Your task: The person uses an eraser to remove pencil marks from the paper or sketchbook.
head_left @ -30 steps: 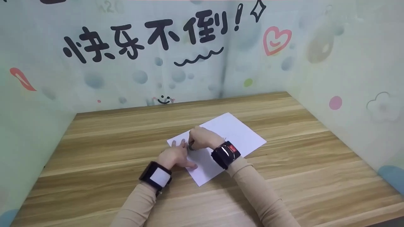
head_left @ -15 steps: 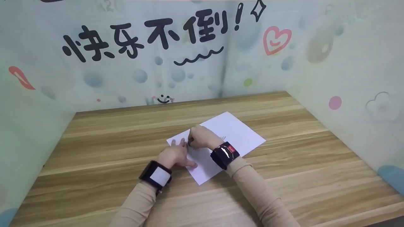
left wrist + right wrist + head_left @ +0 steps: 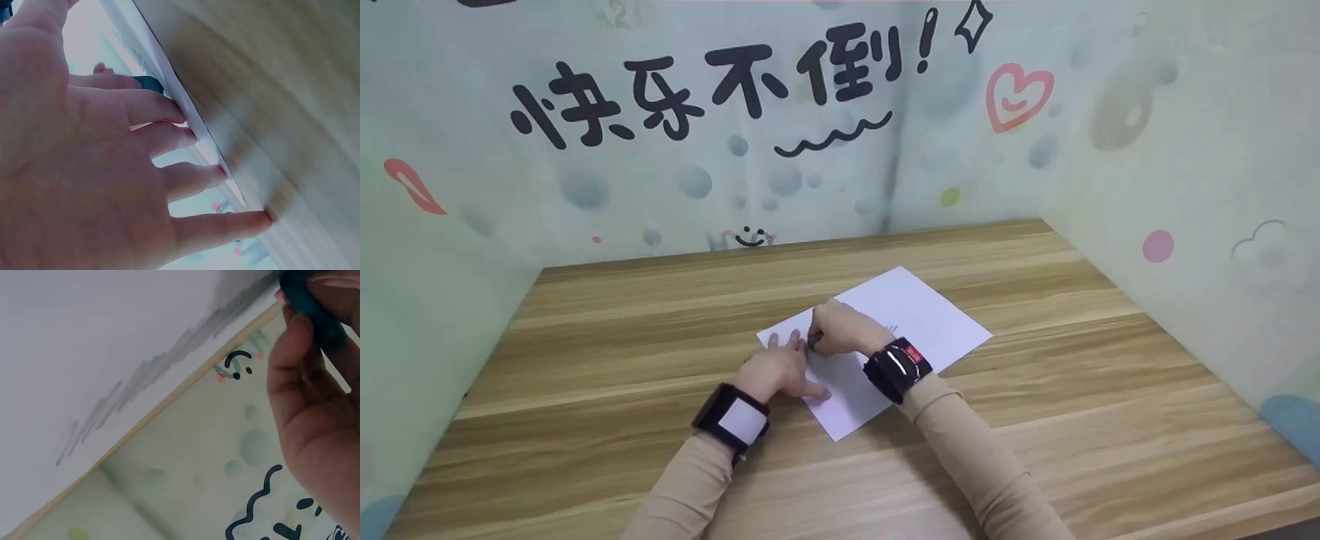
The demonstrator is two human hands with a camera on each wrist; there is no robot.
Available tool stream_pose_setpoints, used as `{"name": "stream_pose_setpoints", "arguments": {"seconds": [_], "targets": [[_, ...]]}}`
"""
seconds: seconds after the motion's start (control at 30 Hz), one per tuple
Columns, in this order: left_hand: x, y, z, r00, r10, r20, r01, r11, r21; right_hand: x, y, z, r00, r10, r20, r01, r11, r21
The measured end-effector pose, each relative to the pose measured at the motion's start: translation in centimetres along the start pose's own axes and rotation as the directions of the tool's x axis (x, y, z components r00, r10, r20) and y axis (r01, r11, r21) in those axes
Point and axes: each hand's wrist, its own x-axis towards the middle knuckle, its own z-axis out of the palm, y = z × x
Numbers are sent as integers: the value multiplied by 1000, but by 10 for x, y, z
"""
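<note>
A sheet of white paper lies at an angle on the wooden table. My left hand rests on its left part with spread fingers. In the left wrist view, several fingertips touch the paper edge and the little finger reaches the wood. My right hand pinches a short, thick, dark teal drawing stick just right of the left fingers. Its tip lies out of the right wrist view. A band of grey strokes runs along the paper up to the stick.
The wooden tabletop spreads around the paper. Pale printed curtains with black lettering and bubbles enclose the back and both sides. Black bands with devices sit on both wrists.
Both hands stay almost in place on the paper. Slightly more of the grey stroke ends shows beside the right wrist than one second ago.
</note>
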Motion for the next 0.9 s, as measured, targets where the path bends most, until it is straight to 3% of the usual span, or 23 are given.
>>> {"name": "stream_pose_setpoints", "arguments": {"seconds": [0.13, 0.33, 0.53, 0.73, 0.9], "targets": [[-1, 1, 0, 1000, 13, -3, -13, 1000, -1, 0, -1, -1, 999, -4, 32, 4, 1000, -18], [-1, 0, 0, 1000, 2, -16, -2, 1000, 15, 1, -2, 1, 999, 19, -38, -19, 1000, 5], [0, 0, 1, 1000, 28, -9, -28, 1000, 10, -1, -4, -1, 998, 45, 32, -45, 999, 4], [1, 0, 2, 1000, -4, -11, 4, 1000, 24, 0, -2, 2, 997, 52, -52, -50, 998, 31], [0, 2, 3, 1000, 4, -13, -3, 999, 48, -3, -5, -2, 996, 92, 0, -92, 996, 8]]}}
